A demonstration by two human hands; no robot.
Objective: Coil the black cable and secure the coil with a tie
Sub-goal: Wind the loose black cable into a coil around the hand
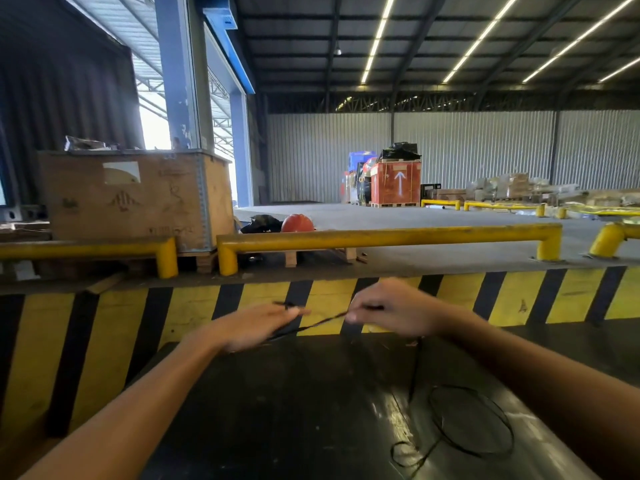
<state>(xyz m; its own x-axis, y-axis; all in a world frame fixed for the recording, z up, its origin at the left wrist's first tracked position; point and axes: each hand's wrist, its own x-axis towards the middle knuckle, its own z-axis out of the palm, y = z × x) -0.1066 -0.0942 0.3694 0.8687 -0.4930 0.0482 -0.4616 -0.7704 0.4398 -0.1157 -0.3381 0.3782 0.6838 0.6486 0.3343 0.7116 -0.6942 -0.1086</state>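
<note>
The black cable (323,321) runs taut between both hands, above the far edge of the dark tabletop (277,410). From the right hand (391,315) it drops down to the tabletop and lies there in one wide loose loop with a smaller loop beside it, at the near right. The left hand (256,327) has its grip closed on the cable, with a short cable end sticking up past the fingertips. The right hand also has its grip closed, pinching the cable between thumb and fingers. Both hands are blurred, so finger detail cannot be read. No tie can be made out.

Behind the hands stands a dock edge (519,296) striped yellow and black. Above it, yellow guard rails (381,237) run across the view. Beyond the left rail sits a large wooden crate (131,199). An orange hard hat (298,223) lies just behind the centre rail. An orange crate (396,183) with a white arrow stands well apart, near the rear wall.
</note>
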